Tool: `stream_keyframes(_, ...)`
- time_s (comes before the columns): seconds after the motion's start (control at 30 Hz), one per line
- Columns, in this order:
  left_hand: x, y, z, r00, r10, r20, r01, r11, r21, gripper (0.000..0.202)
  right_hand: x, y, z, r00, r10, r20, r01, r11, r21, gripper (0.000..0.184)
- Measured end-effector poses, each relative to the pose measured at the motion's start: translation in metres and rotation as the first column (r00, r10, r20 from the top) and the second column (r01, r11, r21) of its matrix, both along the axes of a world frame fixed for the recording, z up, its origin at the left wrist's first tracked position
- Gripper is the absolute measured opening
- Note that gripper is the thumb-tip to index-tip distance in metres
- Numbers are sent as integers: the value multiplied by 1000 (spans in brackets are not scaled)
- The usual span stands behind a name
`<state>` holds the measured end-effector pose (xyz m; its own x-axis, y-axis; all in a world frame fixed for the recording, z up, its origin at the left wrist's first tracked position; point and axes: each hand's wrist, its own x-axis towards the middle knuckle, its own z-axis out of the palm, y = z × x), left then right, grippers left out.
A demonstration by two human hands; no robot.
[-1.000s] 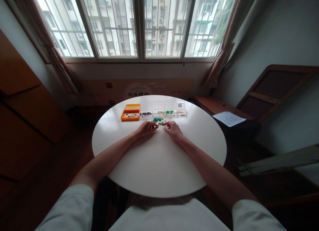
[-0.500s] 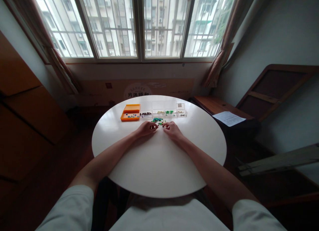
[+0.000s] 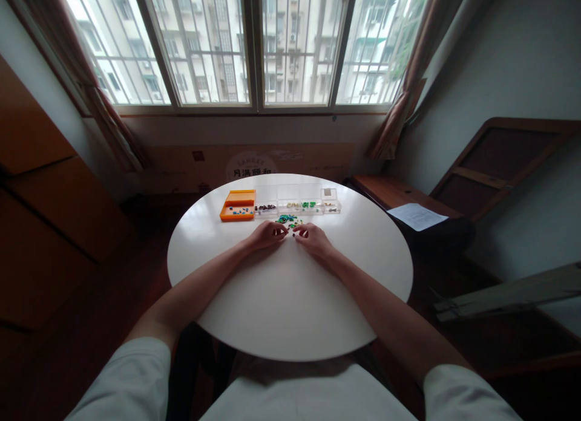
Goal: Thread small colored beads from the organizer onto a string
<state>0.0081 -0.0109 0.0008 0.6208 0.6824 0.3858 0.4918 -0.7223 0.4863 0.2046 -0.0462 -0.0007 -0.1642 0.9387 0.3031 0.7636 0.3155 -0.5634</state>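
On the white round table, my left hand (image 3: 269, 233) rests with thumb and fingertips brought together at the front of a small pile of green, blue and yellow pieces (image 3: 287, 219). Whatever those fingertips pinch is too small to make out. Across from it, my right hand (image 3: 312, 236) is bent with its fingers drawn together beside the pile. A tiny dark piece (image 3: 294, 234) lies at or just below its fingertips; I cannot tell whether they grip it.
Behind the pile stand an open orange box (image 3: 238, 213) with small blue pieces and a row of clear compartments (image 3: 290, 210) holding brown, yellowish and green pieces. The table (image 3: 290, 306) has a rounded edge. To the right, a paper sheet (image 3: 416, 216) lies on a wooden surface.
My right fingertips have shifted slightly left, and the tiny dark piece by them now shows a little farther left and lower. My left hand looks unmoved.
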Motion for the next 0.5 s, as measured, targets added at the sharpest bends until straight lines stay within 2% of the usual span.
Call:
stream_keyframes(0.23,1,0,0,1000,2,5,-2,1000,5,21,-1,-2,2,998,49,32,-49,999,-3,15)
stream_keyframes(0.37,0,1,-2,1000,4,27,-4,1000,8,22,-3,-1,1,996,74,-51,-73,997,28,14)
stream_keyframes(0.5,1,-1,-1,998,-15,66,13,1000,24,23,-6,0,0,975,158,-156,-151,987,58,16)
